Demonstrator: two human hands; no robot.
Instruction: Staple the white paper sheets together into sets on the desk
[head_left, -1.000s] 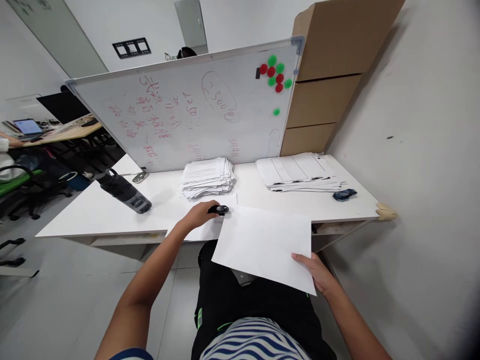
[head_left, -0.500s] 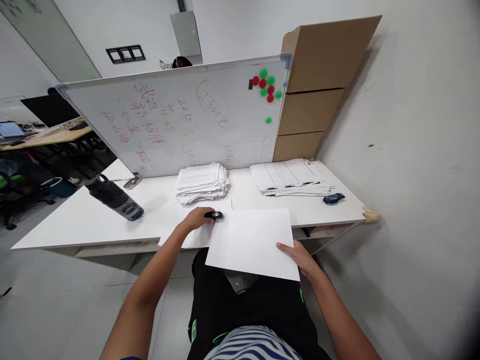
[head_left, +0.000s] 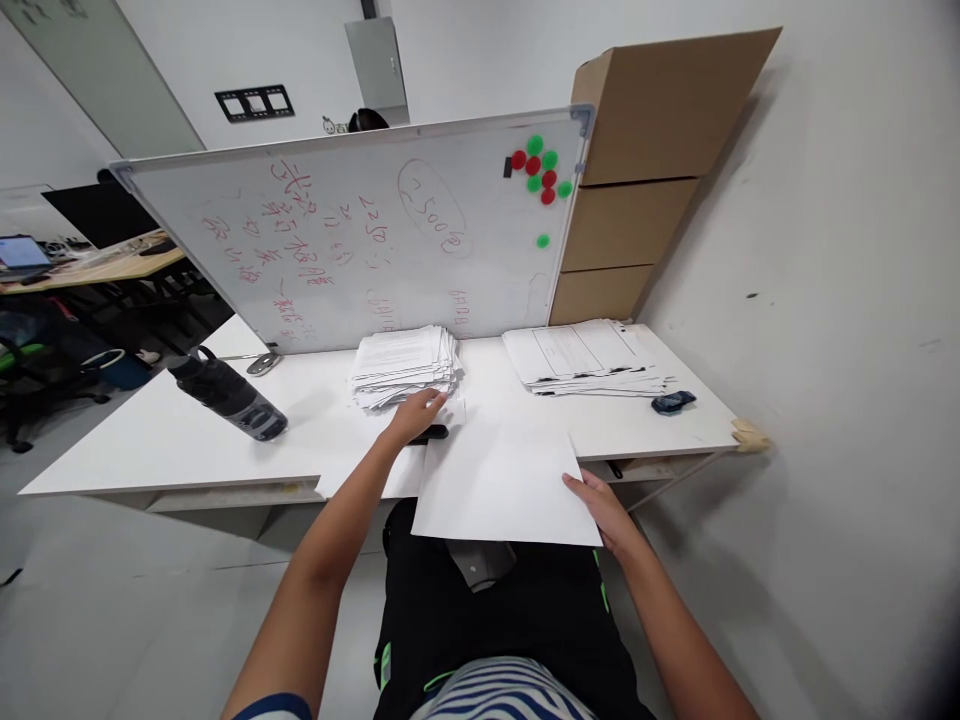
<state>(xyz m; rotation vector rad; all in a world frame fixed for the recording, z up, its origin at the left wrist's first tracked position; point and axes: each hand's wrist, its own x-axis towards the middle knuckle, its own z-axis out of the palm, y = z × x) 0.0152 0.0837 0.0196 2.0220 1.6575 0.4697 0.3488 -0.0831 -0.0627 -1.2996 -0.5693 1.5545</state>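
1. At a white bench [head_left: 150,440] in front of a whiteboard [head_left: 487,290], a seated person handles a white sheet [head_left: 502,485], which lies partly on the bench top and partly out over the lap.

2. The right hand [head_left: 609,508] pinches the sheet's right edge, thumb on top and the other fingers underneath, apparently to keep the overhanging half level.

3. The left hand [head_left: 414,418] is above a black tool [head_left: 435,433], possibly a stapler, near the sheet's far left corner. Its fingertips point toward the printed stack [head_left: 405,362]; whether they grip anything cannot be told.

4. A lower sheet [head_left: 401,482] lies to the left, jutting past the bench's front edge. The printed stack and a second stack [head_left: 589,352] sit against the whiteboard, perhaps to leave room for the hands, while a dark bottle [head_left: 234,400] stands well off to the left.

5. The white sheet looks blank on its upper face, smooth and nearly flat, with a straight near edge. Its far edge blends into the bench, and whether it is one page or several cannot be told.
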